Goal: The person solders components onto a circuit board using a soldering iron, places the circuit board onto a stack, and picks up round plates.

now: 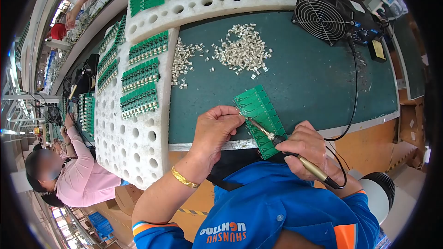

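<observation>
A green circuit board (260,117) is tilted over the near edge of the bench, with small pins along its left side. My left hand (214,131) pinches the board's left edge; whether a small part is also between the fingertips is hidden. In my right hand (304,150) is a soldering iron (313,167), gripped round its gold handle. The iron's tip meets the board close to my left fingertips, by the pins.
Small white connectors (242,48) lie heaped on the green bench mat (314,85). White foam racks (138,150) carry rows of boards (140,100). A black fan (321,14) and soldering station (364,32) stand back right. At left sits a co-worker in pink (87,173).
</observation>
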`<state>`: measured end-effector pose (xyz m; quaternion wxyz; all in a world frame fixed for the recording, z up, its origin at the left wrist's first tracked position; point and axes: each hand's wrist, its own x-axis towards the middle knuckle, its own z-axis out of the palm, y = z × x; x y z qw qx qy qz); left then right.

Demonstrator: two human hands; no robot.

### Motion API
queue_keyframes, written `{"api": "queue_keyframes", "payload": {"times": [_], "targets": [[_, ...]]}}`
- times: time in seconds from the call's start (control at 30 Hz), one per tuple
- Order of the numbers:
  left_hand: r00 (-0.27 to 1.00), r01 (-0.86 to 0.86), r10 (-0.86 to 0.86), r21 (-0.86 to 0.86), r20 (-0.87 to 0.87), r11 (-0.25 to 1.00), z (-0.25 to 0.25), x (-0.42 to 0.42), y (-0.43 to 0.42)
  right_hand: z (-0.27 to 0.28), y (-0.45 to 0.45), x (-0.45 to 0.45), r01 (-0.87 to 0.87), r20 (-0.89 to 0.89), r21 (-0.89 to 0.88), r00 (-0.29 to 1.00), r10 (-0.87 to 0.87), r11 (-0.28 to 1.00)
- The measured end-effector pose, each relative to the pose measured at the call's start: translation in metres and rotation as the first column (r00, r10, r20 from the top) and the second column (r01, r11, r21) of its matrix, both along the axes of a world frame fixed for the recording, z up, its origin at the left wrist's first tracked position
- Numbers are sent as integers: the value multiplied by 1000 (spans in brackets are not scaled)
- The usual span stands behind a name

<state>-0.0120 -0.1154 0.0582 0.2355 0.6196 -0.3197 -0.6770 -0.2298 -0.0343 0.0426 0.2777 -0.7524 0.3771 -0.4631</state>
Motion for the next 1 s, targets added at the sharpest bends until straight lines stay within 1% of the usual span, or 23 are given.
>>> {"api": "queue_keyframes", "payload": {"times": [0.53, 1.0], "targets": [[1000, -2, 2, -2, -25, 1000, -1, 1, 0, -1, -4, 1, 18, 11, -7, 1000, -17, 1000], [1000, -4, 4, 2, -8, 1000, 3, -1, 0, -3, -8, -1, 16, -5, -17, 1000, -16, 1000]]}}
